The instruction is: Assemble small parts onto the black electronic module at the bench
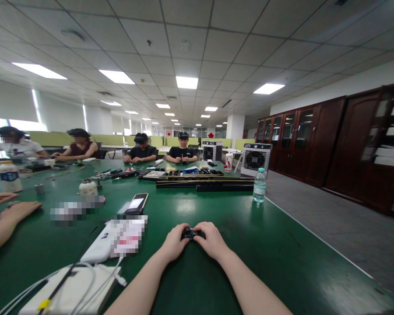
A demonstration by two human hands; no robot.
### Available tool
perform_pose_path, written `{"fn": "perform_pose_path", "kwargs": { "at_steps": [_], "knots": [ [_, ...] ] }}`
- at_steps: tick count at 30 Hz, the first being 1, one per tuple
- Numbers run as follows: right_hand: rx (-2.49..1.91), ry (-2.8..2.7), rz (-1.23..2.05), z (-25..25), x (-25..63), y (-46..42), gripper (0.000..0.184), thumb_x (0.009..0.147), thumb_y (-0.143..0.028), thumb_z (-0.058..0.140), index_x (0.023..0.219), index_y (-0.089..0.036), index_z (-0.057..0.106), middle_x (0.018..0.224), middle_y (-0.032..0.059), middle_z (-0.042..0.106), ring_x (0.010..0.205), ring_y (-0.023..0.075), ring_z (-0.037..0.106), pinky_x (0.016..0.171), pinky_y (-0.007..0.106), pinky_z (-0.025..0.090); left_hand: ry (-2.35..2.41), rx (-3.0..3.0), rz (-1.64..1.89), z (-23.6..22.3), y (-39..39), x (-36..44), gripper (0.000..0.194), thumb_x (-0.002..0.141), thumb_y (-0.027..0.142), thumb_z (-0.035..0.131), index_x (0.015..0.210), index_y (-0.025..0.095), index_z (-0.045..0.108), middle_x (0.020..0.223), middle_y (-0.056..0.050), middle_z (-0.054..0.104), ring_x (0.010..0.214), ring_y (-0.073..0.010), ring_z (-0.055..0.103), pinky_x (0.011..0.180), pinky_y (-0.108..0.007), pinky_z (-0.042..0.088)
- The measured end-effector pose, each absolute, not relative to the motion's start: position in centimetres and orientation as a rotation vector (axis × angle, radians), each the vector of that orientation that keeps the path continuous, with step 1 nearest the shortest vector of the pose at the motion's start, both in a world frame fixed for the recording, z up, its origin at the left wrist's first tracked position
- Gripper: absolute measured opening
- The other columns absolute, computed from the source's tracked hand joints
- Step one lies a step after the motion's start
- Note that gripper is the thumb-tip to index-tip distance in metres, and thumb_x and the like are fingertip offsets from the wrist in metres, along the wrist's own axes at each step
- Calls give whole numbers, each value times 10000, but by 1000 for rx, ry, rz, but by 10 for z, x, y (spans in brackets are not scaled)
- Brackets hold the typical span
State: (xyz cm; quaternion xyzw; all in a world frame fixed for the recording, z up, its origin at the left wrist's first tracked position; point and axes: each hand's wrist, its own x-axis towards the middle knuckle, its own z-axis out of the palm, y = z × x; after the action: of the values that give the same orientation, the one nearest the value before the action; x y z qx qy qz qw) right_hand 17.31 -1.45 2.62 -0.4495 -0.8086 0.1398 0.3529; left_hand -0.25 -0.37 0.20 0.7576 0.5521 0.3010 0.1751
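Observation:
A small black object [190,234] with a few lighter details is held just above or on the green table [249,258]; its kind is too small to make out. My left hand [175,241] grips its left side with thumb and fingertips. From the other side my right hand [212,239] pinches its right end. The fingers of both hands cover its ends, so only the middle part shows.
Left of my hands lie a white power bank [100,243], a phone [138,204], and a white box [72,288] with cables across it. A water bottle [259,186] stands near the right edge. Dark metal bars [223,187] lie ahead. A co-worker's hands [18,212] rest at far left.

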Motion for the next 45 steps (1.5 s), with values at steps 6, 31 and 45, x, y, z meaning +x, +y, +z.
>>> {"fn": "perform_pose_path", "kwargs": {
  "at_steps": [6,31,45],
  "knots": [
    [-1267,-2143,340,19,171,-12,176,731,-221,632,898,-259,673,1036,24,641,999,209,531,877,337,392,1583,2139,827,5,-6,-1,423,707,162,545,1131,167,540,1154,-90,601,1070,-215,539,942,-319,385],
    [-1293,-2114,433,18,172,-12,212,722,-220,629,910,-291,695,1056,18,646,1019,212,555,931,367,392,1604,2134,832,10,-9,1,400,718,160,555,1118,174,549,1124,-79,608,1053,-212,550,938,-316,405],
    [-1265,-1958,637,12,183,0,368,664,-178,609,1030,-211,628,999,38,667,969,199,598,905,340,437,1596,2102,852,7,-8,-1,516,719,163,522,1233,130,484,1238,-117,544,1152,-219,502,1017,-318,350]
  ]
}}
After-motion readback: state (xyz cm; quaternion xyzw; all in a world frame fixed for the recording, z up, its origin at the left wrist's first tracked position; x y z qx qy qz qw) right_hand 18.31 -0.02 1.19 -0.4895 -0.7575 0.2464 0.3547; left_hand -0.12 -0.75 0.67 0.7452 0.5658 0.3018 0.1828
